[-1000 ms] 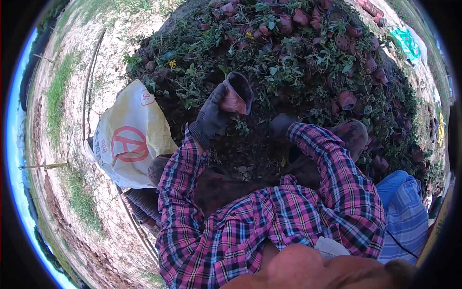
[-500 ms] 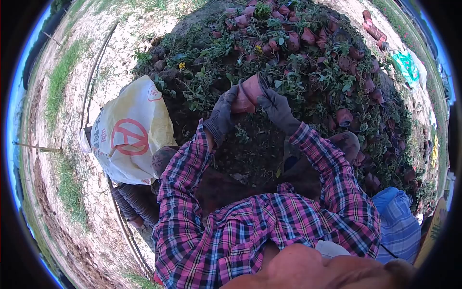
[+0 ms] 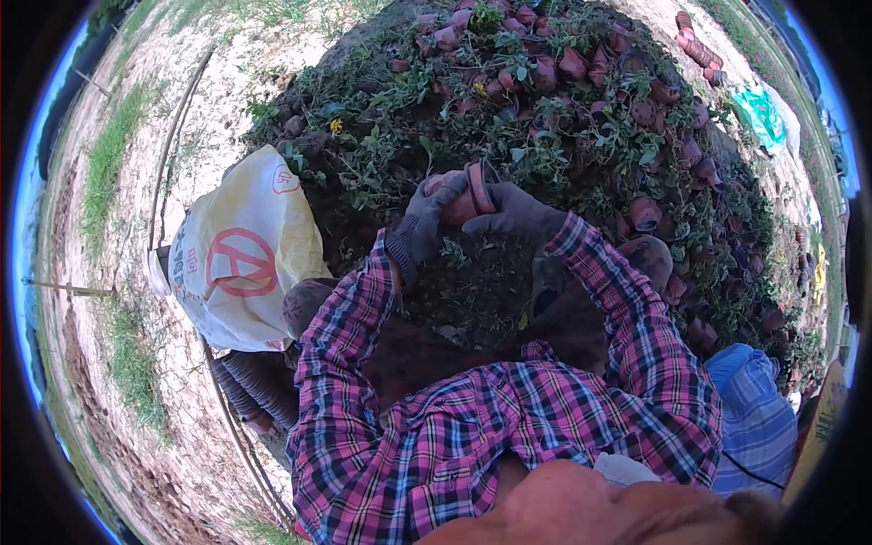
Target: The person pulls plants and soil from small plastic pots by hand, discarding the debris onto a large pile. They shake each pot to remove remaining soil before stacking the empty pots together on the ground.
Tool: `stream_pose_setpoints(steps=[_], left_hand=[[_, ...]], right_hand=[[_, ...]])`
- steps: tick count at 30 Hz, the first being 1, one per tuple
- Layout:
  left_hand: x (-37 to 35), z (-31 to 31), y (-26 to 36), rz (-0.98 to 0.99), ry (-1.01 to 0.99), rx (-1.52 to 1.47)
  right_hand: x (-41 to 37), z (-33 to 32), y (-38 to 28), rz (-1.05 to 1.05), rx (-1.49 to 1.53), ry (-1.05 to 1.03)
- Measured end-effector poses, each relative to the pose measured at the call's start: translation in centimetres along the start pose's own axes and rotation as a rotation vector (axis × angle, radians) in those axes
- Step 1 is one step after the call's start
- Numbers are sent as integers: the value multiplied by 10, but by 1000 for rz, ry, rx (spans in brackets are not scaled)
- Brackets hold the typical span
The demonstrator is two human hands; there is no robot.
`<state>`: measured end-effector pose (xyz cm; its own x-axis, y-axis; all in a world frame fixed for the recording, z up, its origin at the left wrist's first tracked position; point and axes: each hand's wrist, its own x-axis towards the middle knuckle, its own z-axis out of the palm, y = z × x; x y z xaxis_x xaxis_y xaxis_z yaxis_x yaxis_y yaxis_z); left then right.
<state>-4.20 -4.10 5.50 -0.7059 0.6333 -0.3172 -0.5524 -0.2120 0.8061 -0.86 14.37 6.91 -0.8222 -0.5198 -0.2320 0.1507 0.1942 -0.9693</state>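
My left hand [image 3: 420, 221], in a dark grey glove, grips a small reddish-brown plastic pot [image 3: 465, 197] by its base. My gloved right hand [image 3: 516, 215] rests against the pot's rim from the right side. The pot lies tilted on its side between both hands, above dark soil [image 3: 463, 282]. My arms wear pink and blue plaid sleeves. What is inside the pot is hidden.
A heap of soil, green plants and several more reddish pots [image 3: 563, 91] spreads ahead. A yellow-white sack with a red mark [image 3: 241, 259] stands at left, a stack of dark pots [image 3: 254, 386] below it. Blue cloth [image 3: 758, 409] lies at right. Pale bare ground [image 3: 136, 182] lies left.
My right hand came up from the soil and joined the pot. The pot tipped from upright in the left hand onto its side and dropped slightly lower.
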Motion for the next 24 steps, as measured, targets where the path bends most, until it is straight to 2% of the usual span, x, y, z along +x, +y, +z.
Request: stream_pose_setpoints(steps=[3,5,7,8,12,14,17,19,20,22,24], left_hand=[[4,-4,-4,68,66,-3],[0,0,-1,27,54,-49],[5,-5,-7,35,32,-107],[7,-7,-9,58,-57,-139],[8,-3,-7,81,-262,-240],[-12,25,11,62,-70,-271],[-16,26,19,-37,-128,-267],[-2,4,13,-116,96,-241],[8,-13,6,-157,208,-226],[36,-60,-31,-6,189,-71],[36,-61,-39,57,128,91]], right_hand=[[1,12,-1,4,-51,10],[4,20,15,-8,-44,40],[-1,17,4,104,128,93],[-4,16,0,158,217,120],[-6,13,-3,90,585,115],[0,13,13,72,773,99],[-2,4,15,95,996,111],[-1,-14,23,61,1044,188],[-5,-20,27,54,1038,142],[-13,-28,33,43,1021,47],[-18,-15,25,78,954,14]])
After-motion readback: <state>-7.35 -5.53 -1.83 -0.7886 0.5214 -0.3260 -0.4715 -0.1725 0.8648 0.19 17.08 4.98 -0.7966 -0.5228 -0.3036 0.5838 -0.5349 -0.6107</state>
